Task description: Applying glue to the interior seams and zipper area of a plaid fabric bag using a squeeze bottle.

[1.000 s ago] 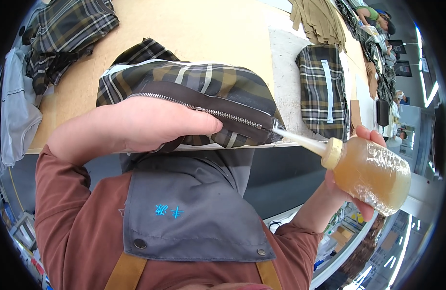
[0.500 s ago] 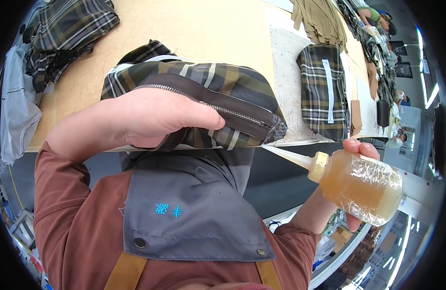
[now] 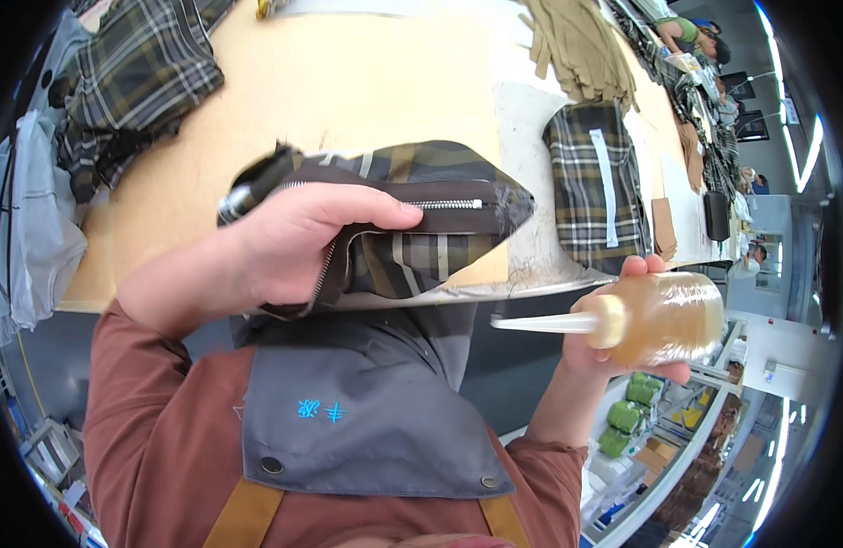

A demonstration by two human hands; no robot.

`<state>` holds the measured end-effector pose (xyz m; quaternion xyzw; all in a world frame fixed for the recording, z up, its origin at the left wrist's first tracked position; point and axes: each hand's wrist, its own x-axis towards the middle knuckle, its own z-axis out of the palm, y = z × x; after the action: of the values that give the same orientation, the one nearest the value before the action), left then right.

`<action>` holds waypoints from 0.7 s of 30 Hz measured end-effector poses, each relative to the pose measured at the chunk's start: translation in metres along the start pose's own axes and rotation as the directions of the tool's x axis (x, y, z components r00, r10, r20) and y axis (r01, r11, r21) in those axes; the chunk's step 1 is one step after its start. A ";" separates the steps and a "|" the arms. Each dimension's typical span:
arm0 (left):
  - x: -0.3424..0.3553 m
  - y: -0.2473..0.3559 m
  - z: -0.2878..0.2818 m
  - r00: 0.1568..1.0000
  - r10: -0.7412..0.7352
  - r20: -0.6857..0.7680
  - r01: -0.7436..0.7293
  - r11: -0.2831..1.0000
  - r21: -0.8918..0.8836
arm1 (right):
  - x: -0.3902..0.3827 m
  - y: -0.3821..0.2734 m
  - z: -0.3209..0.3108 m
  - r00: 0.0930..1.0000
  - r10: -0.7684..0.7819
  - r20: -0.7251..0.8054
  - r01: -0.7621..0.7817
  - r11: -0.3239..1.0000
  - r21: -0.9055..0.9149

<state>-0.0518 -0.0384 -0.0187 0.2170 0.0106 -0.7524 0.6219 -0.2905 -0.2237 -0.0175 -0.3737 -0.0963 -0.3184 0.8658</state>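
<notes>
My left hand (image 3: pixel 307 239) is closed on a plaid fabric pouch (image 3: pixel 430 260), its thumb pressed along the dark zipper tape. The metal zipper (image 3: pixel 453 205) runs toward the pouch's pointed right end, where a shiny, wet-looking patch shows. The pouch is held at the table's near edge. In my right hand (image 3: pixel 586 342) is a squeeze bottle (image 3: pixel 673 320) of amber liquid, probably glue, lying sideways with its long white nozzle pointing left. The nozzle tip is apart from the pouch, below its right end. My left fingers are mostly hidden under the fabric.
A folded plaid piece (image 3: pixel 586 187) with a pale blue strip lies right of the pouch. Behind it are tan fabric strips (image 3: pixel 581 50). More plaid fabric (image 3: pixel 143 68) is piled at the far left, beside pale grey cloth (image 3: pixel 37 210). Another person (image 3: pixel 686 36) is at the far right.
The nozzle tip has left the pouch's right end and the bottle has tilted more level. The pouch has turned slightly, its end now pointing straight right. My view has shifted a little.
</notes>
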 end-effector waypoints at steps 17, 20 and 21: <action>0.014 -0.017 0.007 0.973 0.213 0.090 -0.195 0.965 -0.176 | 0.012 0.035 0.010 0.898 -0.440 -0.005 0.382 0.784 -0.489; 0.015 -0.018 0.006 0.973 0.215 0.087 -0.196 0.963 -0.185 | 0.014 0.044 0.027 0.717 -0.654 -0.239 0.266 0.575 -0.774; 0.015 -0.019 0.006 0.974 0.213 0.084 -0.195 0.964 -0.184 | 0.014 0.046 0.028 0.716 -0.655 -0.243 0.265 0.576 -0.773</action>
<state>-0.0732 -0.0498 -0.0228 0.1227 0.0219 -0.6907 0.7123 -0.2484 -0.1870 -0.0196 -0.5297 0.1621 -0.6384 0.5344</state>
